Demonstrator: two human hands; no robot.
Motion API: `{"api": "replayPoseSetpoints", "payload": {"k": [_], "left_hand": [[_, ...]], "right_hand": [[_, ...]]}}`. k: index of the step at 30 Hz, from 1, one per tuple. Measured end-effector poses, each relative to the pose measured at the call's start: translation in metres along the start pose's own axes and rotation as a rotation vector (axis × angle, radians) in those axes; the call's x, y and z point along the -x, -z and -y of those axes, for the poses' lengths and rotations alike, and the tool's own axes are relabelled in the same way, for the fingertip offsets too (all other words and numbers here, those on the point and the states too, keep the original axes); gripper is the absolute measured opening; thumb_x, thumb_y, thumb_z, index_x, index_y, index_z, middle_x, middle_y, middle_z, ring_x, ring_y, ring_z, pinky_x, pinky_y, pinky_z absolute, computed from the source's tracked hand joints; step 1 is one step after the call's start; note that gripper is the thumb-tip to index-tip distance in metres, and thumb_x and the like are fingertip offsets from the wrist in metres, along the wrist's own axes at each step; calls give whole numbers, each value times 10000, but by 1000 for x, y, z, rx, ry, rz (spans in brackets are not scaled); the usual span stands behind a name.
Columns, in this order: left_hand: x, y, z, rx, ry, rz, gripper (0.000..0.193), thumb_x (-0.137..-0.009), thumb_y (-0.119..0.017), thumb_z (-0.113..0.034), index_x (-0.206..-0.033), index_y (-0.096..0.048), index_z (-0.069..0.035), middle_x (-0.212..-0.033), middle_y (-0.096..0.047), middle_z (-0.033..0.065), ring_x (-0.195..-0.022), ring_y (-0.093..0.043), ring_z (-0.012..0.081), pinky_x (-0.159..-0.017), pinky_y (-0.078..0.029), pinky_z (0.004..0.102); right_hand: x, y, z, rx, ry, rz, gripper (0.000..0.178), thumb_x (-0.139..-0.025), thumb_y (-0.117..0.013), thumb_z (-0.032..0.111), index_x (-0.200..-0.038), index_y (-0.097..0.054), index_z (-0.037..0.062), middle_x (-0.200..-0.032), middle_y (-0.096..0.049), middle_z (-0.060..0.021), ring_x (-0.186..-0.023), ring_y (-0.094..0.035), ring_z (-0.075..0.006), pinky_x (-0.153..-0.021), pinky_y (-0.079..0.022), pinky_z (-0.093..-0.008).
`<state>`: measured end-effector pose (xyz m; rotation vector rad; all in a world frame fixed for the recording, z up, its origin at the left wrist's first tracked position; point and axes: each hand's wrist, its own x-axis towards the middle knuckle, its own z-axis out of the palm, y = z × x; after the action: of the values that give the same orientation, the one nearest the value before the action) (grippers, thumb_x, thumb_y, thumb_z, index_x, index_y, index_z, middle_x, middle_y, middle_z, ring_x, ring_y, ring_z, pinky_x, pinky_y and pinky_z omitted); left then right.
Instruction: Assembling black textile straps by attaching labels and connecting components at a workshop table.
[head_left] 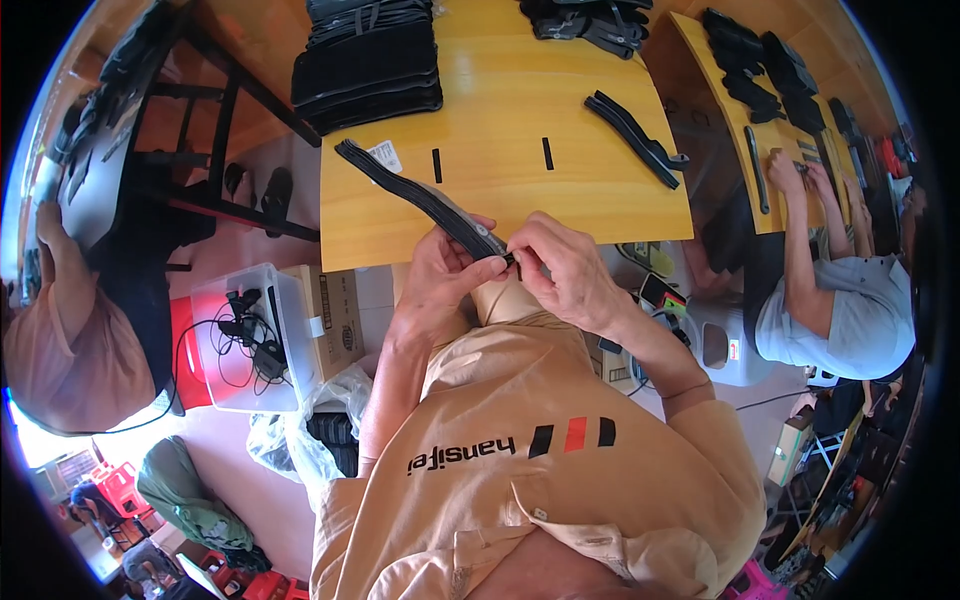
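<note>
Both the left hand [437, 268] and right hand [562, 265] pinch the near end of a long black zipper strip [420, 195] trailing across the wooden table [500, 110], probably light, limp, best gripped at its end.

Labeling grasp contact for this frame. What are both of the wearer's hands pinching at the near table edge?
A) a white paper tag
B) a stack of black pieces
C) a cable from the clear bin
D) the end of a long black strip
D: the left hand and right hand meet on the near end of the long black strip, which runs diagonally up-left across the wooden table.
</note>
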<state>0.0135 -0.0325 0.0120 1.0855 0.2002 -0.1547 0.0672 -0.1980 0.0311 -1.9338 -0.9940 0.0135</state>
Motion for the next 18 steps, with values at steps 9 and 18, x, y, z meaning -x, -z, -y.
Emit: {"api": "replayPoseSetpoints", "payload": {"k": [9, 18], "left_hand": [[0, -2, 6, 9, 21, -22, 241, -879, -549, -161, -1028, -521, 27, -824, -614, 85, -733, -618, 158, -685, -516, 272], [7, -9, 0, -142, 136, -45, 275, -925, -447, -276, -886, -543, -21, -663, -562, 58, -549, -528, 129, -521, -428, 238]], "right_hand": [[1, -4, 1, 41, 54, -50, 149, -734, -584, -53, -826, -490, 14, -724, -467, -114, -576, -522, -287, -495, -420, -357], [5, -2, 2, 264, 51, 39, 151, -699, -595, -23, -815, -508, 19, -722, -486, -111, -606, -540, -292, -515, -445, -368]]}}
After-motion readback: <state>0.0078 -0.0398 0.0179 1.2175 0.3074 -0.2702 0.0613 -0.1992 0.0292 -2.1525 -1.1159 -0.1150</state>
